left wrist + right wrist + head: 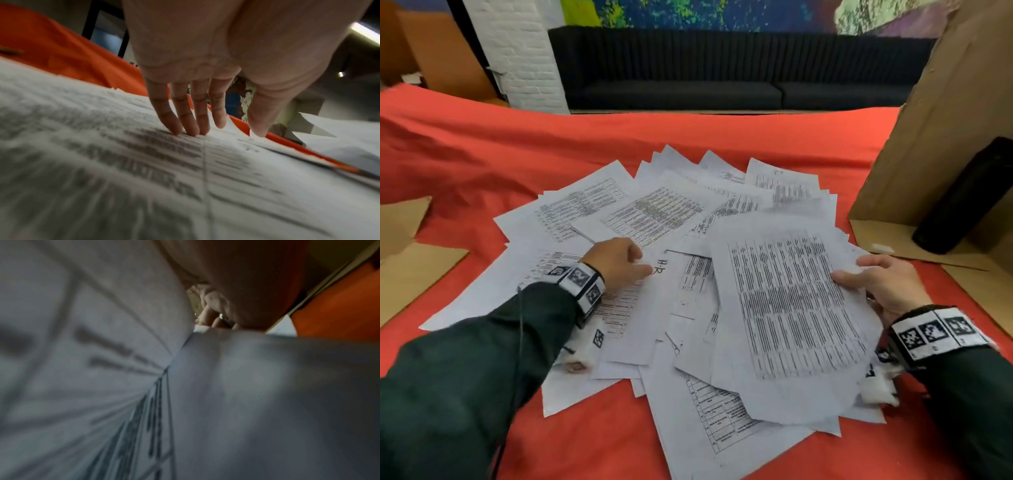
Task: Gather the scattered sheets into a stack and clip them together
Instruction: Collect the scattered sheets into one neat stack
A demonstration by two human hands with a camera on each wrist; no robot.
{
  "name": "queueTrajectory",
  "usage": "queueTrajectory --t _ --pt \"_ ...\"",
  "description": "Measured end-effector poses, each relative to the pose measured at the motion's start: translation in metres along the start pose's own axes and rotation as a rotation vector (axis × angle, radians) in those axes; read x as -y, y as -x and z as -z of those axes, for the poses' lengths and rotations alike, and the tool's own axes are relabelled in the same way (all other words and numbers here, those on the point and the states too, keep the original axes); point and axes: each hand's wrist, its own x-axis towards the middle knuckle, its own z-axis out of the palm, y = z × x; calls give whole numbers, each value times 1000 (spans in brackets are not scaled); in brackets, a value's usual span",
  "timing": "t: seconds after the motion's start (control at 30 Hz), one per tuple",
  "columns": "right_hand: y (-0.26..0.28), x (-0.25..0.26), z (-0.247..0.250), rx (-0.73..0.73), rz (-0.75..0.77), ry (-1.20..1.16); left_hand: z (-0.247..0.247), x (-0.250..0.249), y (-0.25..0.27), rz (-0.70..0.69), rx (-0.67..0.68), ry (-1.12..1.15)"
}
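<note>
Several white printed sheets [654,212] lie scattered and overlapping on the red cloth [482,154]. My right hand [873,281] grips the right edge of a bundle of sheets [791,308], thumb on top and fingers underneath, lifting it a little off the pile. My left hand [619,263] reaches onto the middle of the pile. In the left wrist view its straight fingers [185,120] press down on a printed sheet [144,162]. The right wrist view is filled by blurred paper [102,369] close to the lens. No clip is visible.
A cardboard box [945,137] stands open at the right with a black cylinder [962,202] leaning inside it. Flat cardboard pieces [410,260] lie at the left edge. A dark sofa [722,75] runs along the far wall.
</note>
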Motion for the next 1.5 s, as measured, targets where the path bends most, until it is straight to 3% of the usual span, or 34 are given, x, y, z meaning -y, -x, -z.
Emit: queueTrajectory --t 0.1,0.2,0.27,0.33,0.47,0.6,0.77,0.93,1.17,1.3,1.5 --pt "1 -5 3 3 -31 98 -2 -15 -24 -79 62 -166" --pt "1 -7 8 45 -40 109 4 -34 -38 -138 284 -289" --pt "-2 -10 15 84 -25 130 14 -39 -44 -160 360 -422" --pt "-6 -13 25 120 19 178 22 -31 -49 -177 357 -493" --pt "-5 -11 35 232 167 178 26 -4 -50 -228 208 -453" --pt "1 -2 28 298 264 68 21 7 -43 -208 326 -528" --pt "11 6 14 341 303 54 21 -3 -36 -164 346 -540" --pt "26 17 12 427 288 -13 47 -23 -26 -242 24 -373" --pt "30 33 -10 459 268 -224 89 -92 -2 -388 -308 -143" --pt "23 39 -10 413 277 -329 97 -107 1 -399 -447 8" --pt "37 33 -10 493 292 -543 99 -109 4 -319 -649 251"
